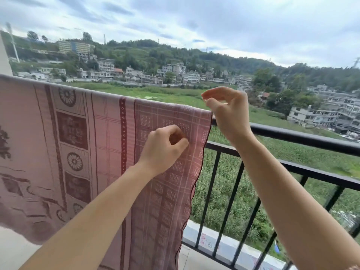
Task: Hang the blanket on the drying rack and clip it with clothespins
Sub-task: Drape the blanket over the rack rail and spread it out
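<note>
A pink blanket with dark red flower and check patterns hangs over the black balcony railing. It covers the rail from the left edge of view to about the middle. My left hand is in front of the blanket's right part, a little below the rail, with its fingers curled into a loose fist. My right hand is raised just above the rail at the blanket's right edge, with fingers curved and thumb and forefinger apart. I see no clothespin in either hand or on the blanket.
The railing runs bare to the right, with vertical bars below it. A low white ledge lies outside the bars. The pale balcony floor shows at the lower left. Beyond are green fields and houses.
</note>
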The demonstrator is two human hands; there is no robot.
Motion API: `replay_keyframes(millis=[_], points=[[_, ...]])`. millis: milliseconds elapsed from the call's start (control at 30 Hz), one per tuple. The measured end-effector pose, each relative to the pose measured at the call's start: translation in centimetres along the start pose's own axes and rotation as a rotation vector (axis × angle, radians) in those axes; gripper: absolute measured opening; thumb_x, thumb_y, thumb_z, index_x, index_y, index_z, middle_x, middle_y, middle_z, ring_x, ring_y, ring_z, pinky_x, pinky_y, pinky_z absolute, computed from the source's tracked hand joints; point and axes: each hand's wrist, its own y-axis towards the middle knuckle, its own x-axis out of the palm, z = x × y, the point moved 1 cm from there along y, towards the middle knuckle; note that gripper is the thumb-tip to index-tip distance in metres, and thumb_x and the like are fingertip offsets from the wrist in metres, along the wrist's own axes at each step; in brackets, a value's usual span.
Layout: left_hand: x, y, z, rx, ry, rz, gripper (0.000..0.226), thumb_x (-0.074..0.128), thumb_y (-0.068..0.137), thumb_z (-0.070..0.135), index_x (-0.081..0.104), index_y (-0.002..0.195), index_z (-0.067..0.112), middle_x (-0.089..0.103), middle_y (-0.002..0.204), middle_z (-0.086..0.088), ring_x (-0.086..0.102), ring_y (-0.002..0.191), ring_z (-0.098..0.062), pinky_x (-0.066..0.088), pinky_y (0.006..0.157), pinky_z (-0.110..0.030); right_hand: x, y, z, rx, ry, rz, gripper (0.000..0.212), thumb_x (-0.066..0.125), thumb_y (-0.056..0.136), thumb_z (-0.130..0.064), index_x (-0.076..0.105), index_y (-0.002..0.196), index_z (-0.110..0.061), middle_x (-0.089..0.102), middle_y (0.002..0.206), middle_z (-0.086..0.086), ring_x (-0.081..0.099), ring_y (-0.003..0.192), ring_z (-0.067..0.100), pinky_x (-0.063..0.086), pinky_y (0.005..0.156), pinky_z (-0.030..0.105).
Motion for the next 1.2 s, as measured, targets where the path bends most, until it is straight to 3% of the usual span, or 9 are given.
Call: replay_keyframes(millis=[133,233,333,433,533,700,867,1000,1200], points=[[-5.7,1.3,-3.9,-0.048,0.119,0.323,0.009,0.059,0.085,0.019,0.062,0.077,0.017,0.059,0.073,0.005,0.053,0.063,-0.005,0.037,0.054,-0.011,5.9,1.0,-4.5,-0.223,-0.290,-0.185,0.025,0.061,0.084,-0.005,0.071,0.105,-0.011,0.070,0.098,-0.004,0.059,0.081,0.003,0.048,0.075,0.008],[-10.3,1.9,-9.2,-0.179,0.222,0.419,0.005,0.058,0.085,0.017,0.061,0.088,0.015,0.056,0.091,0.001,0.051,0.075,-0.012,0.035,0.061,-0.016,12.1,1.1,-6.4,-0.283,-0.377,-0.314,0.030,0.060,0.085,-0.009,0.068,0.113,-0.013,0.070,0.112,0.001,0.062,0.098,0.011,0.045,0.089,0.019],[-14.7,1.1,-15.1,-0.356,0.321,0.385,0.018,0.056,0.086,0.021,0.060,0.102,0.014,0.053,0.101,-0.001,0.048,0.087,-0.016,0.036,0.074,-0.025,19.0,0.5,-7.0,-0.293,-0.363,-0.433,0.031,0.059,0.085,-0.007,0.067,0.115,-0.014,0.068,0.117,0.002,0.063,0.104,0.015,0.046,0.090,0.022],[-19.1,-0.3,-20.8,-0.472,0.388,0.328,0.022,0.053,0.087,0.023,0.058,0.107,0.016,0.053,0.109,-0.002,0.046,0.088,-0.017,0.036,0.075,-0.027,26.8,-0.3,-6.8,-0.292,-0.350,-0.555,0.034,0.059,0.082,-0.008,0.067,0.114,-0.014,0.068,0.117,0.003,0.063,0.105,0.018,0.050,0.095,0.029],[-24.2,-1.0,-26.8,-0.546,0.444,0.277,0.026,0.050,0.090,0.027,0.057,0.113,0.017,0.053,0.119,-0.005,0.049,0.093,-0.020,0.040,0.078,-0.028,35.3,-0.6,-6.4,-0.248,-0.360,-0.666,0.030,0.059,0.080,-0.009,0.069,0.109,-0.012,0.070,0.108,0.007,0.064,0.099,0.024,0.054,0.087,0.036],[-34.1,-0.7,-37.0,-0.635,0.502,0.206,0.025,0.051,0.090,0.028,0.056,0.113,0.019,0.051,0.124,-0.006,0.052,0.108,-0.027,0.045,0.088,-0.033,49.8,-0.5,-6.6,-0.149,-0.325,-0.774,0.039,0.060,0.080,-0.012,0.064,0.119,-0.010,0.066,0.119,0.008,0.060,0.110,0.024,0.048,0.094,0.029],[-43.9,-0.8,-45.6,-0.704,0.494,0.184,0.019,0.049,0.092,0.027,0.056,0.108,0.020,0.049,0.118,-0.003,0.055,0.095,-0.024,0.051,0.080,-0.035,63.0,-0.1,-7.9,-0.088,-0.278,-0.846,0.037,0.058,0.085,-0.013,0.062,0.121,-0.007,0.063,0.122,0.010,0.058,0.111,0.024,0.046,0.093,0.029],[-50.5,-0.8,-51.8,-0.752,0.494,0.219,0.021,0.050,0.091,0.025,0.056,0.110,0.018,0.050,0.124,-0.006,0.054,0.098,-0.024,0.046,0.081,-0.033,72.5,0.5,-9.2,-0.099,-0.262,-0.906,0.031,0.059,0.087,-0.012,0.063,0.118,-0.005,0.065,0.119,0.012,0.060,0.107,0.025,0.050,0.091,0.031],[-59.3,1.0,-60.7,-0.770,0.535,0.285,0.023,0.051,0.091,0.022,0.056,0.113,0.016,0.053,0.124,-0.007,0.050,0.094,-0.020,0.035,0.075,-0.027,86.1,2.3,-11.2,-0.128,-0.221,-0.943,0.024,0.058,0.085,-0.011,0.063,0.104,0.003,0.067,0.106,0.016,0.063,0.097,0.034,0.054,0.084,0.045]])
